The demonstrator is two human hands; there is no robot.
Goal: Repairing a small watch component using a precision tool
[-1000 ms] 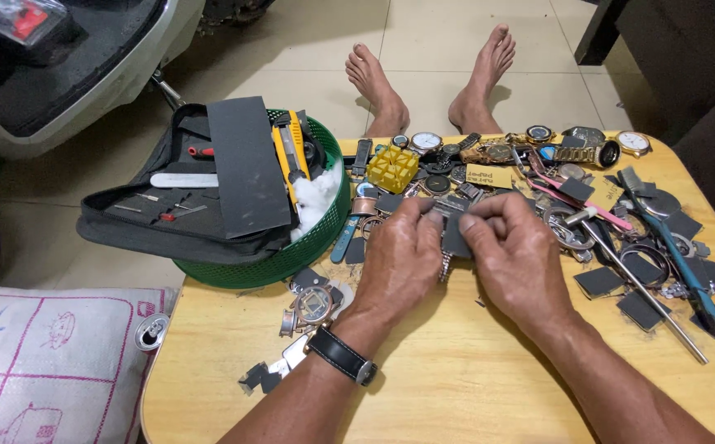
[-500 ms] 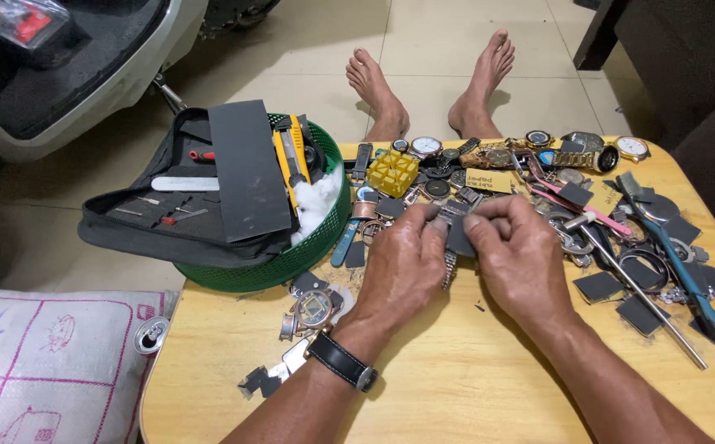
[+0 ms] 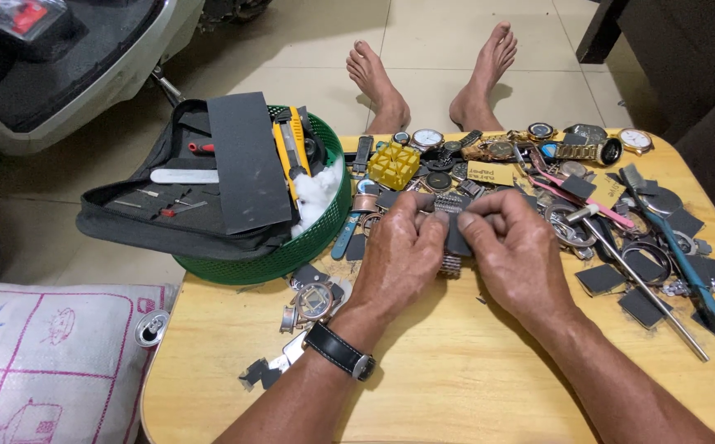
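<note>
1. Head view: left hand [image 3: 399,259] and right hand [image 3: 515,251] meet above the pale wooden worktop [image 3: 456,386]; fingers of both are closed on a silver metal link watch bracelet [image 3: 451,265] and a dark grey abrasive square [image 3: 459,238].
2. Judged handling: bracelet light, jointed, floppy; pinch links near the ends.

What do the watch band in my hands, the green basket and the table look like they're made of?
Watch band: probably brushed metal, with grey, glinting links.
Green basket: likely plastic, with a uniform glossy lattice wall.
Table: seemingly pale varnished wood, with faint grain.
</note>
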